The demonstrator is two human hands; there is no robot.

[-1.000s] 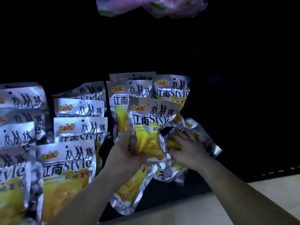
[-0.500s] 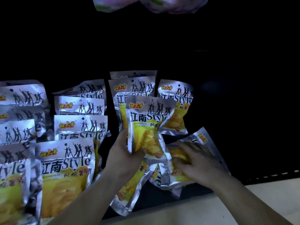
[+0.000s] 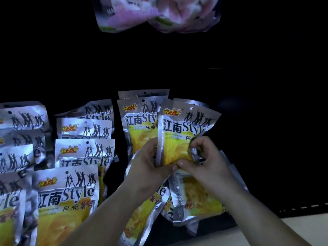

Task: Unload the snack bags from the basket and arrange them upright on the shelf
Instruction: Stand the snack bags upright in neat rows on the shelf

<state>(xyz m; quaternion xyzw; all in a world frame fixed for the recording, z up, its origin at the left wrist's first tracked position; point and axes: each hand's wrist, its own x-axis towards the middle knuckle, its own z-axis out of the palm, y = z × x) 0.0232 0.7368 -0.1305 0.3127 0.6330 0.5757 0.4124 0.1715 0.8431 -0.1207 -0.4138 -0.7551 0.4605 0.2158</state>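
Both hands hold one silver and yellow snack bag (image 3: 179, 137) upright in the middle of the dark shelf. My left hand (image 3: 147, 167) grips its lower left edge. My right hand (image 3: 207, 160) pinches its right side. Another upright bag (image 3: 140, 123) stands just behind it to the left. Below the hands, two bags (image 3: 193, 197) lie slumped near the shelf's front. Rows of the same bags (image 3: 83, 153) stand at the left. The basket is out of view.
Pink and white packets (image 3: 156, 13) hang from the shelf above. The shelf's right part (image 3: 266, 139) is dark with no bags visible. A pale shelf front edge (image 3: 305, 226) runs along the lower right.
The held bag has moved right and up, covering the bag that stood at the right. My right hand left the slumped bags and took hold of the held bag's right side.
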